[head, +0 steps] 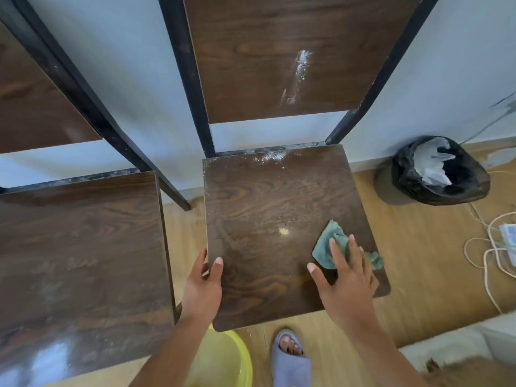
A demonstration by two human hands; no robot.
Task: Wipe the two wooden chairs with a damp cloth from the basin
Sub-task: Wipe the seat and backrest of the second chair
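Observation:
Two dark wooden chairs with black metal frames stand side by side against a pale wall. On the right chair's seat (268, 208) my right hand (344, 275) presses a green cloth (332, 241) flat near the front right corner. My left hand (203, 280) grips the seat's left edge, thumb on top. White dust lies along the seat's back edge and streaks its backrest (279, 51). The left chair's seat (81, 247) shows faint smears. A yellow basin (223, 361) sits on the floor below, partly hidden by my left arm.
A bin lined with a black bag (438, 171) stands by the wall at the right. White cables and a power strip (502, 241) lie on the wooden floor at the far right. My foot in a grey slipper (290, 356) is beside the basin.

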